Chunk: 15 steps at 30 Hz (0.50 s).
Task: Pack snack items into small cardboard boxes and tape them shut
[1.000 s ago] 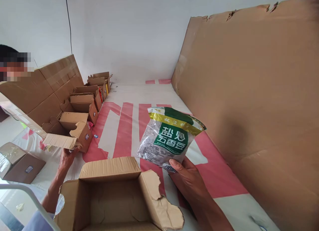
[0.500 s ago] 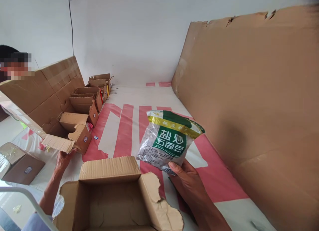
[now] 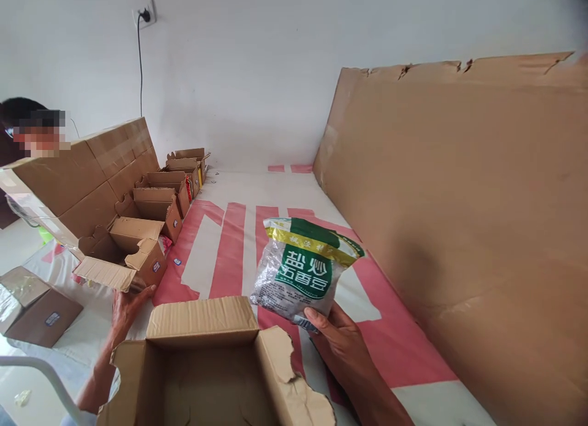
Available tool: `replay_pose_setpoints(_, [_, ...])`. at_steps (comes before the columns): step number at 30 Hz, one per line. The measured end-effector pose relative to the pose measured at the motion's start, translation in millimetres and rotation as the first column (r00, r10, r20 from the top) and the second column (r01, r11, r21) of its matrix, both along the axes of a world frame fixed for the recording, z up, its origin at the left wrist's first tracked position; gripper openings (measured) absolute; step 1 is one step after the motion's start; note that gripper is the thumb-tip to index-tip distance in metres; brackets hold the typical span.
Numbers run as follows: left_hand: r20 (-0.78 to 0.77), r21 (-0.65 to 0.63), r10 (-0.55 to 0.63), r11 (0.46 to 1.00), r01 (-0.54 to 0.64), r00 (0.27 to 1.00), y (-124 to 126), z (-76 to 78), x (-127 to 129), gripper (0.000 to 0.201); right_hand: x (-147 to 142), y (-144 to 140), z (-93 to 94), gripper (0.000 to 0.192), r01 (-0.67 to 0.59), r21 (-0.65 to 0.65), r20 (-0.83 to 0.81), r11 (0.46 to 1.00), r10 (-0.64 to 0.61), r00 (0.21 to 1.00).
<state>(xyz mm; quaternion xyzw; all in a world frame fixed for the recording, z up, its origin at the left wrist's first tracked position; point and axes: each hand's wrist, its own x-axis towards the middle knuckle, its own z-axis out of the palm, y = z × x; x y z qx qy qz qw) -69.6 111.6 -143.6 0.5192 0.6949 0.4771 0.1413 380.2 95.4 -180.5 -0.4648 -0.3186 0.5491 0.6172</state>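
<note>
- Snack bag (image 3: 301,272): a sealed pouch, silvery-grey at the sides, with a green top, a yellow-gold band beneath it and a green panel on the front.
- The panel carries large white Chinese characters, 盐炒 above and 五香豆 below; the smaller characters on the gold band are too fine to read.
- The bag is held up tilted above the table, just beyond the far right corner of the near open box (image 3: 206,365), near the middle of the scene.
- Right hand (image 3: 342,346): closed on the bag's lower edge, thumb on the front, fingers behind it.
- Left hand (image 3: 125,306): at the near left, fingers lying against the torn flap of a small open carton (image 3: 133,254); whether it grips the flap I cannot tell.
- That carton is the nearest of a row of small open cartons (image 3: 169,181) running away along the left, some showing red and yellow packets inside.
- The table cover (image 3: 229,248) is white with big pink-red block letters, only partly readable.
- A closed brown box (image 3: 39,306) with a small label lies at the far left edge.
- A large cardboard sheet (image 3: 459,218) leans along the right side, its top edge torn.
- A plug and black cord (image 3: 140,46) hang on the white wall at the far left.
- Another person's head shows at the left edge, behind a big carton (image 3: 78,175).
</note>
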Motion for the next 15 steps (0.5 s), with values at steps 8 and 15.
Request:
replay_pose_setpoints(8, [-0.117,-0.033,0.201,0.978,-0.206,0.973,8,-11.9,5,0.054,-8,-3,11.3,0.054,0.014,0.007,0.039,1.0,-0.014,0.999])
replay_pose_setpoints(15, [-0.049,-0.075,0.155,0.984,-0.159,0.987,9,-13.8,-5,0.056,-20,0,27.7,0.049,-0.037,0.064,0.131,0.997,0.029,0.991])
